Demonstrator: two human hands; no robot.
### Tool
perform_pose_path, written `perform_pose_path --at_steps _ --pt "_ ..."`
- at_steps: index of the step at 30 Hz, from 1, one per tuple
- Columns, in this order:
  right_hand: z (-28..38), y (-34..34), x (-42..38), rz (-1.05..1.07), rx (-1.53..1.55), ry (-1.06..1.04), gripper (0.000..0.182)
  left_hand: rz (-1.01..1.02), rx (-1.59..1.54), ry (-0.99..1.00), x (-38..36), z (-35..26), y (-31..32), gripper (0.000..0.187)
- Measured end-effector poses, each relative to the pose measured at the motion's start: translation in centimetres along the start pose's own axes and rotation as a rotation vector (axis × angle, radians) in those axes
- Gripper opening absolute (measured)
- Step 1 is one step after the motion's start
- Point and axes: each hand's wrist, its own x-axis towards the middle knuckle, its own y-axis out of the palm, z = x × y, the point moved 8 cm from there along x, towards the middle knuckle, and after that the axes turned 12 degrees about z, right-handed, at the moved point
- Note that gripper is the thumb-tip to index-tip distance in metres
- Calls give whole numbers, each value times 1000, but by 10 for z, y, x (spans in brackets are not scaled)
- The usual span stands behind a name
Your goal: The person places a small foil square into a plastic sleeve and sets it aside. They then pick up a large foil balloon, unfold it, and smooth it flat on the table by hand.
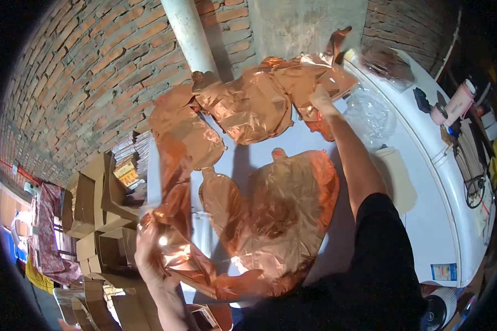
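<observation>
Flat, uninflated copper foil balloons are spread over the white table. My left hand is closed on the crumpled edge of a shiny foil balloon at the near left. At the far side, my right hand pinches another foil balloon near the back edge, arm stretched out. Between my arms lies a large rounded foil balloon with a small tab at its top. More foil lies wrinkled along the back, against the wall side.
Cardboard boxes stand left of the table. Clear plastic bags lie at the right, near a pink bottle. A white pipe runs down the brick wall behind. A fan-like round object sits at lower right.
</observation>
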Motion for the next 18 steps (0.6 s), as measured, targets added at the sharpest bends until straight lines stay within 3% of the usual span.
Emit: perform_pose_path --at_steps 1,3,4,6,7,9,11,14,15,16,18 --pt "7 -3 -9 115 63 2 53 -12 -22 -9 3 4 -1 38" --pt "6 -3 -4 52 -25 -22 56 28 -67 -41 5 8 5 32" --pt "-19 4 21 -131 -171 -44 55 60 -83 -48 8 8 15 29" --pt "3 6 15 -291 -358 -125 55 161 -111 -107 11 8 33 24" --pt "37 -14 -12 -266 -405 -180 56 230 -120 -159 11 9 41 22" --pt "110 -41 -54 -110 -476 -193 62 260 -29 -203 12 11 48 23" --pt "145 -20 -73 242 121 -547 69 344 38 -215 15 15 51 25" --pt "206 -22 -192 939 643 -551 71 275 25 -263 5 6 61 25" --pt "208 -11 -213 1117 854 -529 69 389 1 -172 15 10 58 25" --pt "213 -2 -234 1293 1066 -501 68 379 3 -184 19 13 51 25" --pt "213 6 -266 1274 1116 -467 63 355 4 -210 20 16 42 26"
